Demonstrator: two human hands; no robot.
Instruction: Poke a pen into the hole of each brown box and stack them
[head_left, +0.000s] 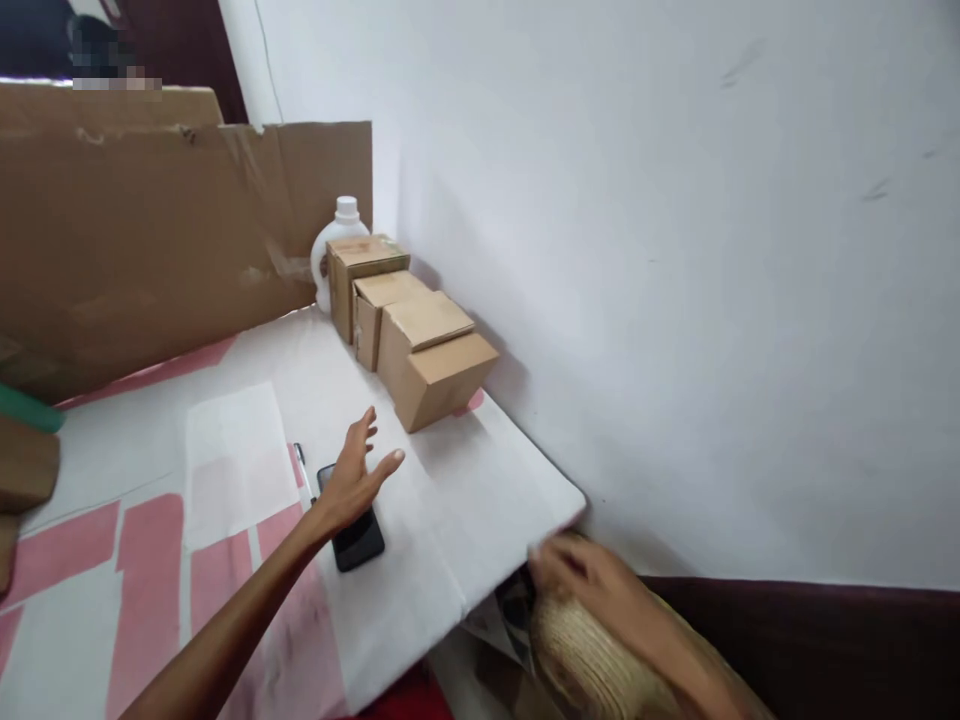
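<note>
My left hand (358, 482) hovers over the table with its fingers spread and nothing in it. Beneath it lies a black smartphone (360, 543), partly covered by the hand, with a pen (303, 468) just to its left. Beyond the hand, several brown cardboard boxes (454, 375) stand in a row along the wall; the nearest one is tilted. My right hand (574, 570) is blurred at the table's right corner, above a woven straw-coloured object (577, 645). Whether its fingers hold anything cannot be made out.
The table (420, 580) has a white and pink cover with a sheet of white paper (236, 430). A white jug (341, 225) stands behind the boxes. A tall cardboard panel (165, 220) borders the back, and a white wall (675, 300) runs along the right.
</note>
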